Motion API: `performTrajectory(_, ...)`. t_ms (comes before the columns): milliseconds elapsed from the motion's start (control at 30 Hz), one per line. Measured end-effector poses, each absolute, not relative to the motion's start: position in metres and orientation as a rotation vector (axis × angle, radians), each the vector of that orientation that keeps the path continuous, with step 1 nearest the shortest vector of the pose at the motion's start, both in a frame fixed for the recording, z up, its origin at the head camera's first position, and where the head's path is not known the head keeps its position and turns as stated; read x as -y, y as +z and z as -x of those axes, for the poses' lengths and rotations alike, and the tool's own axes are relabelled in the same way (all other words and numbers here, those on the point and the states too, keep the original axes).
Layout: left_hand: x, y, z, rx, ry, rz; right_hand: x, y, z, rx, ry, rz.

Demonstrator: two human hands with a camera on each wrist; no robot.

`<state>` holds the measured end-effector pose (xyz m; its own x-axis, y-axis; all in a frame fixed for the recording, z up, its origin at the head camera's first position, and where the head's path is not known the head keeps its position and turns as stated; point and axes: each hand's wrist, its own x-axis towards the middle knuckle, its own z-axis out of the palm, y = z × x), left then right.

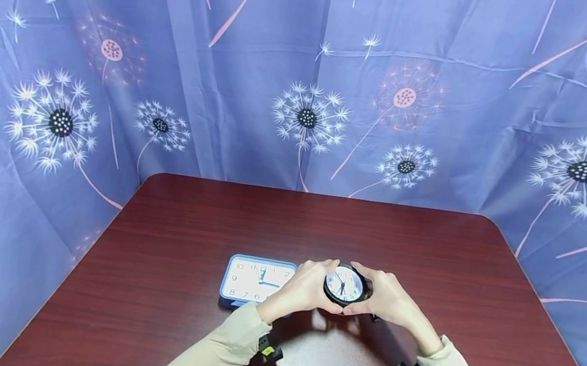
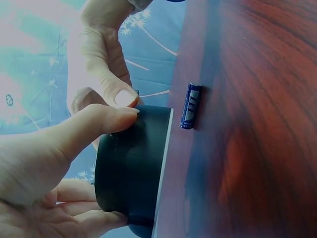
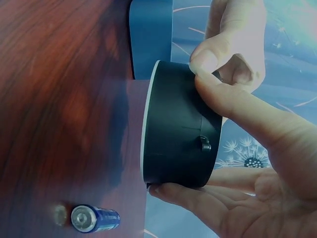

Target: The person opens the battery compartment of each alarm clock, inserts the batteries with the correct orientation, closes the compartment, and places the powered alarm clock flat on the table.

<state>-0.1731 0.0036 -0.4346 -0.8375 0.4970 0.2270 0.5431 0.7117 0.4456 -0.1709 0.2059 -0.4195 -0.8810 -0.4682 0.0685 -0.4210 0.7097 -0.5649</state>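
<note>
We see the left hand [image 1: 307, 287] and right hand [image 1: 387, 294] facing each other, fingers and thumbs curled in a shared grip. Beyond them hangs a creased, dandelion-printed curtain [image 1: 236, 107]; beneath spreads a glossy, wood-grained table [image 1: 143, 311]. Beside the left hand sits a boxy, blue-rimmed clock [image 1: 244, 278]. Between both hands we have the round clock [image 1: 344, 285], smooth black-walled, already lifted. Near the right hand, a shiny cylindrical battery [image 2: 190, 105] lies loose, untouched.

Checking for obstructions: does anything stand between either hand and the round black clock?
Nothing visible does: the left hand and right hand both grip the round black clock directly. The battery lies apart from it.
</note>
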Motion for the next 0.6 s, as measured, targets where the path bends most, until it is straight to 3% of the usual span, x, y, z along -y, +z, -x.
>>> performTrajectory(600,-0.002,-0.4305,0.171,2.8,-0.798,0.86,-0.2139,-0.418,0.1728,-2.738,-0.985,0.798)
